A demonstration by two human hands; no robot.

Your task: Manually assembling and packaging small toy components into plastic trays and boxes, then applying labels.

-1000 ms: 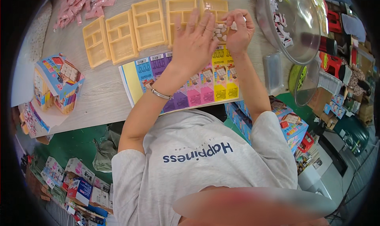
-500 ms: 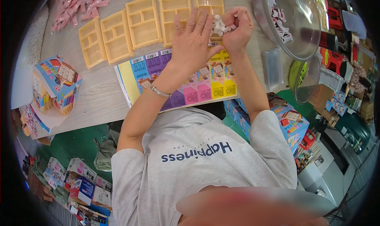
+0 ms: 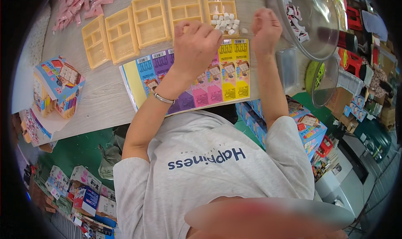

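Observation:
Several cream plastic trays with compartments stand in a row across the table; the rightmost tray [image 3: 220,6] has small white marshmallow-like pieces [image 3: 225,23] in its near large compartment. One stray white piece [image 3: 244,31] lies on the table just right of that tray. My left hand [image 3: 197,44] is over the near end of the second tray from the right [image 3: 184,4], fingers curled in and their tips partly hidden. Raised right of the filled tray, my right hand [image 3: 266,31] is closed with the fingers bunched. Whatever either hand holds, if anything, is hidden.
Stacked printed colour sheets [image 3: 176,107] lie before me. Pink packets [image 3: 83,4] are heaped at the far left, above a blue printed box [image 3: 63,82]. A large clear bowl [image 3: 316,25] of small wrappers and a clear plastic box [image 3: 287,67] stand right.
My hands have drawn apart from the rightmost tray. The left moved nearer and curled its fingers; the right moved to the right. The white pieces now lie uncovered and spread in the compartment.

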